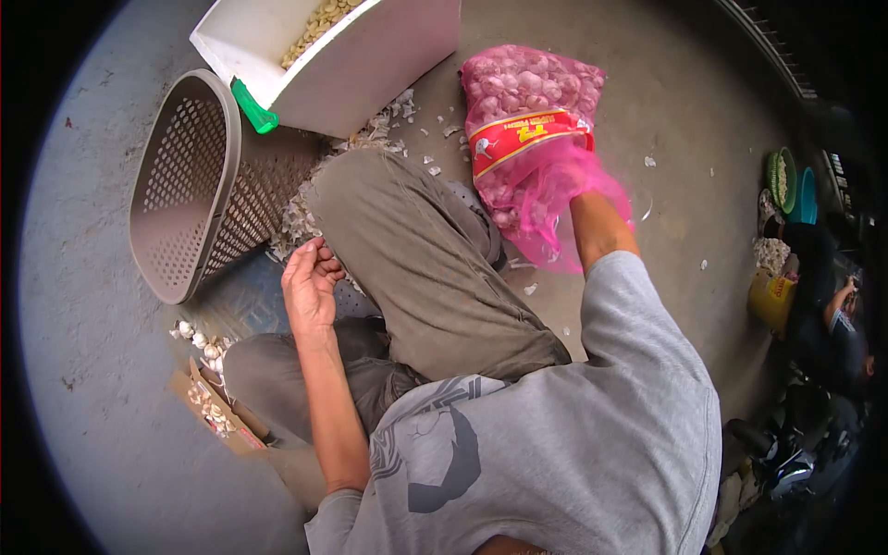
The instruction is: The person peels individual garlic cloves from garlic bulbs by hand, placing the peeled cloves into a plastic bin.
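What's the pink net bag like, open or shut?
Open. The right hand is inside the pink net bag, reaching through its loose end.

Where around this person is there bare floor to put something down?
The floor left of the perforated basket is bare. Another patch, with a few stray flakes, lies between the pink mesh bag and the green basket. It is crowded between perforated basket, white box and bent leg, where papery skins lie heaped.

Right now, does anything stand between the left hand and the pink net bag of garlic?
Yes: the bent trousered leg lies between the left hand and the pink net bag. The right hand is inside the bag's mesh.
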Available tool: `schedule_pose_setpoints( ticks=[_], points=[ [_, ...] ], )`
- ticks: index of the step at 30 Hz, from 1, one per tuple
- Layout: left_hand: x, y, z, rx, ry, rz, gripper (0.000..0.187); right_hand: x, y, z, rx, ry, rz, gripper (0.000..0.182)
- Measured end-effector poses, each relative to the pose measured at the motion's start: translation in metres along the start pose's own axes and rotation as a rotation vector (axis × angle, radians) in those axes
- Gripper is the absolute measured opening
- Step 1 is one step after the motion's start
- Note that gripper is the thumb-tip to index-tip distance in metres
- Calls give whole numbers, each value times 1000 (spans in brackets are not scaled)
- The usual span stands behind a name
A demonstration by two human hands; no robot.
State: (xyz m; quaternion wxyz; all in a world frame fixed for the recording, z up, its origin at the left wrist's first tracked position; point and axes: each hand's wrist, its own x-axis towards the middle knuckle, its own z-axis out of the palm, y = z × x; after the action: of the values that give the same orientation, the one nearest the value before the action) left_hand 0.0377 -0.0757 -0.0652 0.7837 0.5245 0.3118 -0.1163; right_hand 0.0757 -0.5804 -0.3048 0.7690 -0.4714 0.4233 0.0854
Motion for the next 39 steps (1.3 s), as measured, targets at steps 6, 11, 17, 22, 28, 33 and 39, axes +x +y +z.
schedule_pose_setpoints(
  ticks=[6,11,17,22,28,33,39],
  points=[
    [-6,7,8,56,-40,99,19,-39,14,-9,160,-146,39,9],
    [-16,11,-2,17,-16,89,20,-84,37,-17,296,-260,83,9],
    [-30,20,8,12,-106,170,22,-122,56,-25,320,-274,105,10],
    [-40,26,8,-43,-176,225,22,-141,67,-47,260,-94,155,8],
    [-61,41,16,-62,-280,327,21,-211,80,-168,34,-105,429,16],
    [-78,55,17,6,-271,428,21,-334,-12,-116,31,-360,337,37],
    [-109,62,37,176,-385,533,27,-384,-83,145,-82,-719,-142,47]
  ],
)
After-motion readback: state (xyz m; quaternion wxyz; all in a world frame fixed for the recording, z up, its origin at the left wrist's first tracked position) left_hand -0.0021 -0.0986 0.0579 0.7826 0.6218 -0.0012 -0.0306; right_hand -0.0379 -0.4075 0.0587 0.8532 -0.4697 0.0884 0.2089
